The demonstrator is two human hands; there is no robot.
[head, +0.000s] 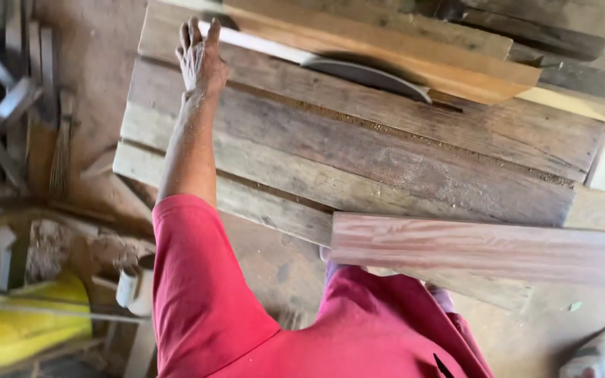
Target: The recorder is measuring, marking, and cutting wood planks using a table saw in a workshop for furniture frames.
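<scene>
My left hand (201,59) reaches out flat over the far left corner of a rough table of grey planks (358,154). Its fingers are stretched out and rest on the end of a thin pale wooden strip (260,43). The strip runs right towards a circular saw blade (369,73) that rises from a slot in the table. A long light board (386,52) lies just behind the blade. A smooth reddish plank (470,248) juts out to the right over the table's near edge, close to my red shirt. My right hand is hidden.
Scrap wood pieces (8,105) and a small broom (61,154) lie on the dusty floor at the left. A yellow object (29,322) and a white cup (129,287) sit at the lower left. More dark boards (554,38) are stacked at the far right.
</scene>
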